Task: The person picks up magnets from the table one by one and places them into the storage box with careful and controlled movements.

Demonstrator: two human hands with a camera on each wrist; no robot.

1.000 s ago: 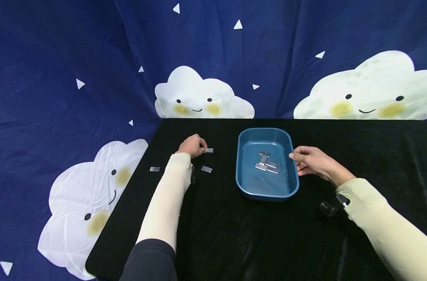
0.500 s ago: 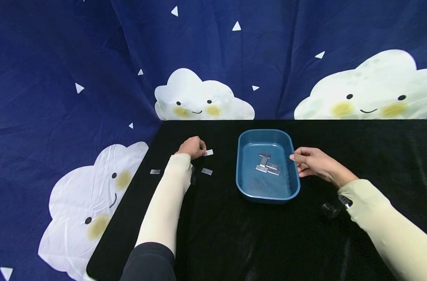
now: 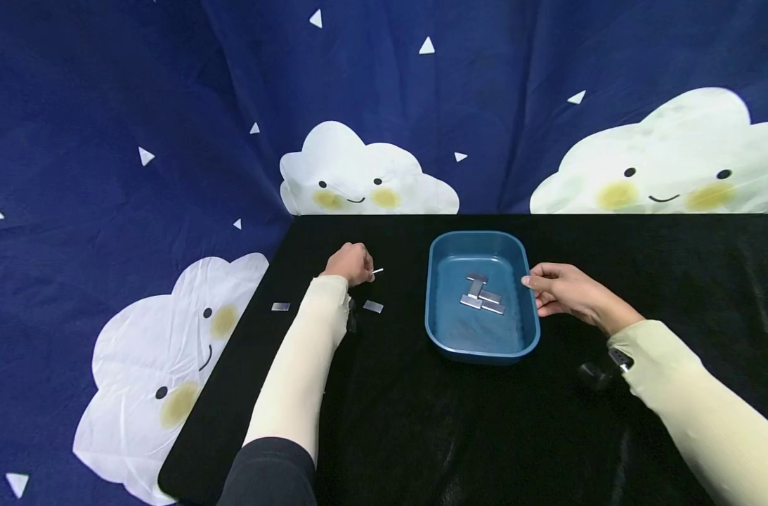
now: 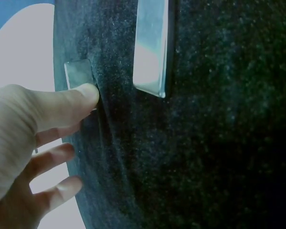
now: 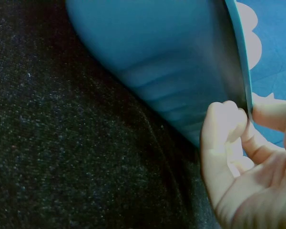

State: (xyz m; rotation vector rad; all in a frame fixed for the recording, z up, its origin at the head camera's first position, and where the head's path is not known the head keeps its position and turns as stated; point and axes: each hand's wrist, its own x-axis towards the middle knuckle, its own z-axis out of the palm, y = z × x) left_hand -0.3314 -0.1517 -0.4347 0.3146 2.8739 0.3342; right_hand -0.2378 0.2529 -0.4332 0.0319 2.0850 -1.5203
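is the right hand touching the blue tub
Touching: the right wrist view shows the right hand pinching the blue tub at its rim with thumb and fingers.

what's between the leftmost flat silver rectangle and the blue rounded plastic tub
The head view shows the left arm's cream fabric sleeve with its dark wrist camera, then another flat silver rectangle nearer the tub.

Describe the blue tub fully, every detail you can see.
The blue tub is a rectangular container with rounded corners, a narrow rim and smooth-looking walls; it looks like plastic. It stands upright, open at the top with no lid on it, on the black surface. Several flat silvery plates lie clustered on its floor, some seeming to overlap. The right hand pinches the rim on its right side, thumb at the rim, fingers outside.
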